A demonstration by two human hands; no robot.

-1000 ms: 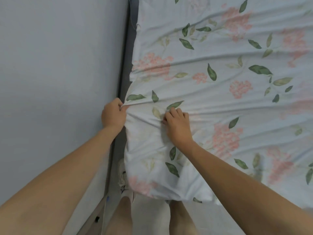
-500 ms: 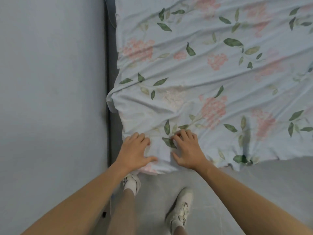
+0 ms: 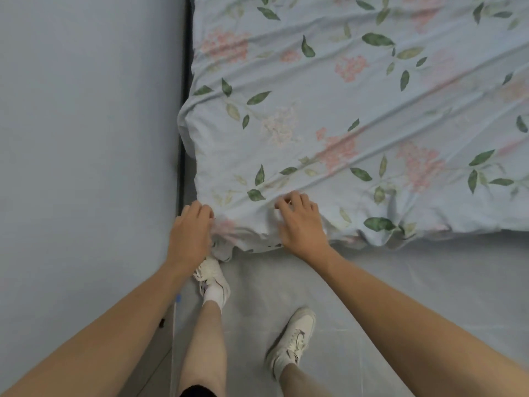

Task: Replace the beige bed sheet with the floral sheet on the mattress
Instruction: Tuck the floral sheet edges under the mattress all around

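Two hands work one sheet point(image 3: 343, 110) at the mattress corner. Left hand point(image 3: 190, 233) grips the bunched corner fabric beside the wall point(image 3: 86, 138); right hand point(image 3: 300, 222), fingers curled, pinches the edge. Two sneakers stand below, one point(image 3: 213, 277) under the left hand, one point(image 3: 294, 333) farther back.

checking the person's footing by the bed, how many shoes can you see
2. One white shoe is on the floor right at the bed's corner, just below the left hand. The other white shoe stands further back on the floor, below the right hand.
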